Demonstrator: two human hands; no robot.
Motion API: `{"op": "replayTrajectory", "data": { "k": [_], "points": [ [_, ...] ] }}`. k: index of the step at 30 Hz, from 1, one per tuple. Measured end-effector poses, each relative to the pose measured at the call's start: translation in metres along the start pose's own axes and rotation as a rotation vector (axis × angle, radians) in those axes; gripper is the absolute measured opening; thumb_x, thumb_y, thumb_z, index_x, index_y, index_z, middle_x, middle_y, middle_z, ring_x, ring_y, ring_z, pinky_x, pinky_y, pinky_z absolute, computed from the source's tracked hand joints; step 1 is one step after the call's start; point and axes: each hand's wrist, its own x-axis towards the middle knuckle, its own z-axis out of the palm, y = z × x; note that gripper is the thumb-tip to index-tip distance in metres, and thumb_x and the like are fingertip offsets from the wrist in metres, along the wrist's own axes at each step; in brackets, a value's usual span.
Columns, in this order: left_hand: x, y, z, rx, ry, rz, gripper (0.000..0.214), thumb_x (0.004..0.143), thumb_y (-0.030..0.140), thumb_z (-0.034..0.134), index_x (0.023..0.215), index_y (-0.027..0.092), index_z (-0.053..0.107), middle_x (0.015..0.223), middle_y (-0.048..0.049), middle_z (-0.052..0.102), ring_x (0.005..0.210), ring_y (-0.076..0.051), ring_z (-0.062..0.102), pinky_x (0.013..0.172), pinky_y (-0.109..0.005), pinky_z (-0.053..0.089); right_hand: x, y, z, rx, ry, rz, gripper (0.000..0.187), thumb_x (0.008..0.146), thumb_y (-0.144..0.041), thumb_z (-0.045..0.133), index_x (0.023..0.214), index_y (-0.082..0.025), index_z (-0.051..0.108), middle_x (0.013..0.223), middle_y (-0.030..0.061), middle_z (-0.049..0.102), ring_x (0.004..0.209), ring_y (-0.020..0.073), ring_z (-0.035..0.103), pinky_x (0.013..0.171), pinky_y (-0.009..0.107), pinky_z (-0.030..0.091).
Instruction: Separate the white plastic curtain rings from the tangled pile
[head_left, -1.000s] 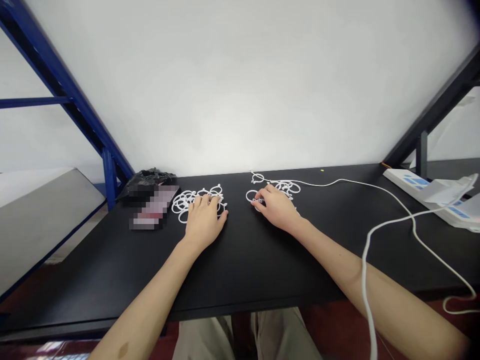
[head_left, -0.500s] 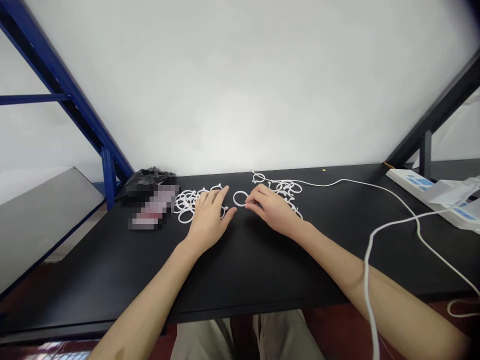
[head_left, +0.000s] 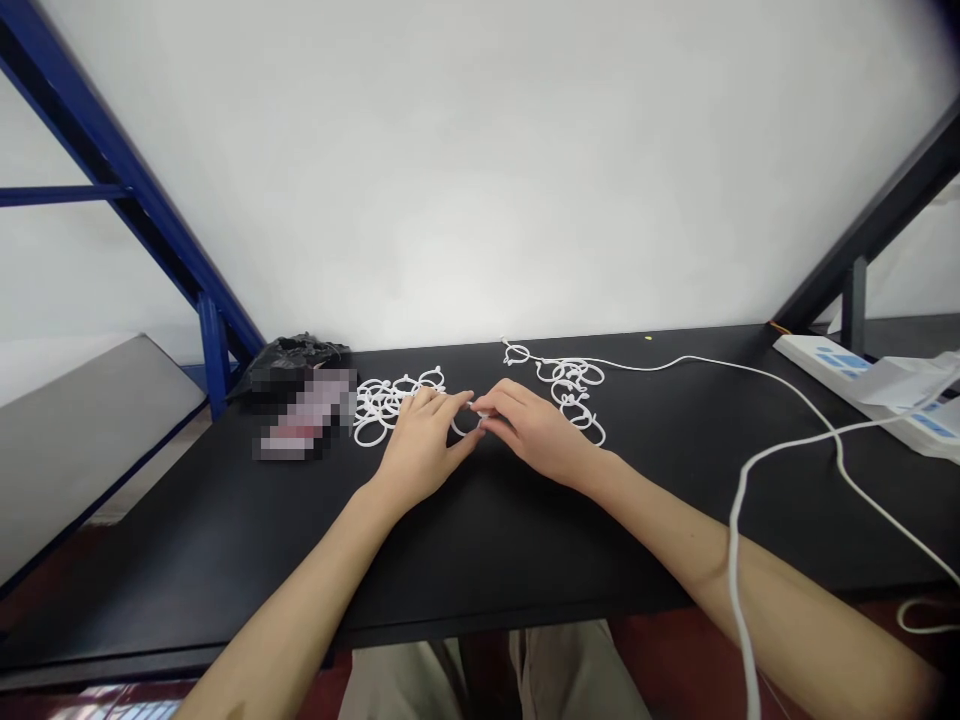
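Observation:
Over the middle of the black table my left hand (head_left: 426, 435) and my right hand (head_left: 531, 428) meet at their fingertips. Both are closed on one thin white ring (head_left: 456, 427), which is partly hidden by the fingers. The right thumb and forefinger pinch its right side; the left thumb and fingers hold it from the left. Beside and behind my left hand lies a tangled heap of white rings (head_left: 370, 432), with small knobs at their ends. More white rings (head_left: 576, 410) lie in a loose row just beyond my right hand.
A black plastic bag (head_left: 300, 352) and a blurred pinkish packet (head_left: 307, 415) lie at the left. One white cable (head_left: 739, 510) crosses over my right forearm toward a white-and-blue box (head_left: 832, 360) at the right. Blue posts (head_left: 214, 350) and a white wall (head_left: 480, 180) bound the table.
My right hand has moved slightly left with the ring. My left hand, open before, has closed on the ring's other side, and the fingertips of both hands now meet.

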Motion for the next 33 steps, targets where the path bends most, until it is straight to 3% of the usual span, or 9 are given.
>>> {"op": "replayTrajectory", "data": {
  "k": [5,15,28,33],
  "points": [
    [0.001,0.003,-0.002,-0.060,0.028,-0.009,0.034,0.090,0.031,0.057,0.121,0.018,0.059,0.099,-0.0081,0.067,0.096,-0.024,0.054,0.092,-0.042,0.044,0.000,-0.003,0.000,0.084,0.077,0.041,0.017,0.097,-0.021,0.048,0.108,-0.021,0.060,0.104,0.0065,0.061,0.093,0.0161,0.061,0.084,0.031,0.051],
    [-0.001,0.009,-0.008,-0.160,-0.094,-0.066,0.031,0.088,0.039,0.059,0.114,0.023,0.061,0.090,-0.0046,0.058,0.090,-0.022,0.053,0.083,-0.038,0.047,0.002,-0.006,-0.001,0.299,0.092,0.205,0.012,0.095,-0.021,0.052,0.091,-0.021,0.063,0.091,0.0003,0.071,0.084,0.0136,0.065,0.079,0.027,0.050],
    [0.000,0.011,-0.007,-0.178,-0.084,-0.038,0.022,0.088,0.036,0.059,0.106,0.023,0.061,0.088,-0.0023,0.062,0.088,-0.021,0.053,0.080,-0.036,0.047,0.006,-0.011,-0.005,0.246,0.073,0.196,0.017,0.094,-0.020,0.049,0.086,-0.021,0.064,0.086,-0.0006,0.071,0.078,0.0129,0.065,0.075,0.026,0.050],
    [0.001,0.009,-0.005,-0.139,-0.058,-0.037,0.024,0.088,0.034,0.059,0.108,0.022,0.061,0.091,-0.0028,0.065,0.090,-0.022,0.053,0.084,-0.037,0.047,0.005,-0.007,-0.003,0.148,0.063,0.212,0.015,0.095,-0.026,0.050,0.096,-0.023,0.065,0.093,-0.0004,0.071,0.084,0.0141,0.065,0.080,0.027,0.050]
  ]
}}
